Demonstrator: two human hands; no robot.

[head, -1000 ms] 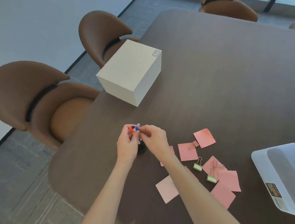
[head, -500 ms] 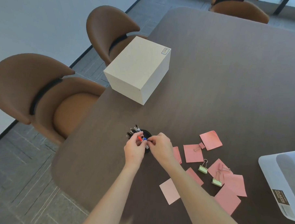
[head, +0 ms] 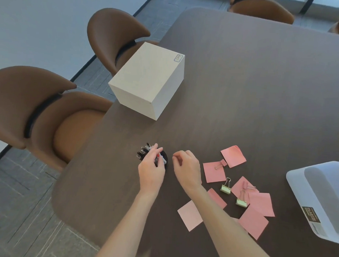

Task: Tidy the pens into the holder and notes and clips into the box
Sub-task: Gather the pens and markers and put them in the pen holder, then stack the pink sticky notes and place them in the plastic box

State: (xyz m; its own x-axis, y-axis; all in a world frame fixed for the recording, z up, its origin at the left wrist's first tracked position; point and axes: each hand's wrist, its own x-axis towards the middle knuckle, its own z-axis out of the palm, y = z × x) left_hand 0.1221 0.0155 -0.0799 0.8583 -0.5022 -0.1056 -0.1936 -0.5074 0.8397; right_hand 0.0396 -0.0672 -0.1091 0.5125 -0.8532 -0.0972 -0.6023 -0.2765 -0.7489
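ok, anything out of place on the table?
Yes: pink square sticky notes and green binder clips lie scattered on the dark wooden table, not in a box. One note's corner curls up.

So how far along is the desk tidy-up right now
Pens look done: they stand in the black holder, and no loose pen shows on the table. The left hand rests at the pens; the right hand hovers beside it, holding nothing visible. Left to do: the pink notes and binder clips lie loose, none yet in the plastic box.
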